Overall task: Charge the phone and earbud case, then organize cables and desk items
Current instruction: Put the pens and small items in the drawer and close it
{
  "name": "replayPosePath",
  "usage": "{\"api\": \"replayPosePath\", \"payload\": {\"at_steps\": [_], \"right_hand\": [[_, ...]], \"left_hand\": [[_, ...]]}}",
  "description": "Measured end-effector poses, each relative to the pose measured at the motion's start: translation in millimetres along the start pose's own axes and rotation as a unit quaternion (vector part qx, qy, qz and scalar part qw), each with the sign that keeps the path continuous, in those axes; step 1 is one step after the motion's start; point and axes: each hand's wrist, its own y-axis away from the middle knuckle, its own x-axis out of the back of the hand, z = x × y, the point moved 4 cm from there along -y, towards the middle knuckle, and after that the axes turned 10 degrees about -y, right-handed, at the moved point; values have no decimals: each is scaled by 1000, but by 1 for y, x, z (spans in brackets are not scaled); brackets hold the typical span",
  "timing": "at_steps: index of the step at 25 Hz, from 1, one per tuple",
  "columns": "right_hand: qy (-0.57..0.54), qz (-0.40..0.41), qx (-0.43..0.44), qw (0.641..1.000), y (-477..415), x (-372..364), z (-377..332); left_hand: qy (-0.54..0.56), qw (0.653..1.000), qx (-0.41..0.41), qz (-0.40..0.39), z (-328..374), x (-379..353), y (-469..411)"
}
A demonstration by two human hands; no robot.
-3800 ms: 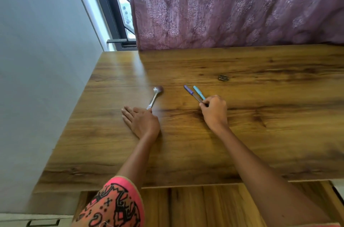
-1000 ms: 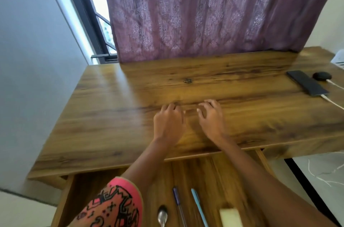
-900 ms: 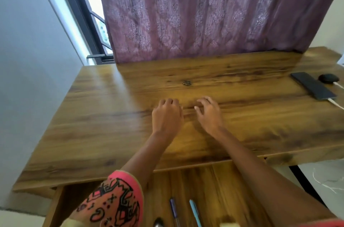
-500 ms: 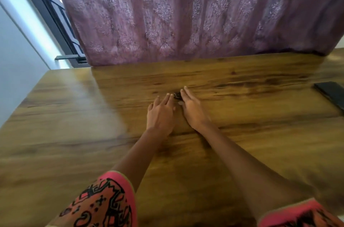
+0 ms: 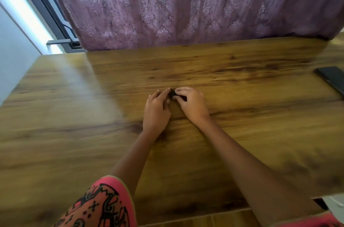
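A small dark object lies on the wooden desk near its middle; what it is cannot be told. My right hand has its fingers curled, and its thumb and forefinger pinch the object. My left hand lies flat beside it, and its straight fingertips touch the object's left side. A black phone lies face up at the right edge of the desk, cut off by the frame. No cable or earbud case is visible.
A purple patterned curtain hangs along the desk's back edge. A window frame and a pale wall stand to the left. The open drawer's wooden edge shows below the desk's front.
My head has moved closer and up, so the drawer with pens and spoon has left the view. Both hands slid forward to the small dark object, and my right fingers closed on it.
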Motion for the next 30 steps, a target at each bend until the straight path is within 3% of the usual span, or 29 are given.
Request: {"api": "replayPosePath", "payload": {"at_steps": [12, 18, 25, 30], "right_hand": [[-137, 56, -76, 986, 218, -26, -129], [-184, -22, -54, 981, 337, -86, -189], [-119, -130, -156, 972, 400, -155, -191], [-64, -159, -202, 964, 414, -177, -180]], "left_hand": [[230, 965, 123, 24, -24, 109, 225], [242, 935, 250, 75, -83, 161, 349], [123, 926, 358, 9, -147, 154, 416], [94, 927, 360, -49, -163, 143, 425]]}}
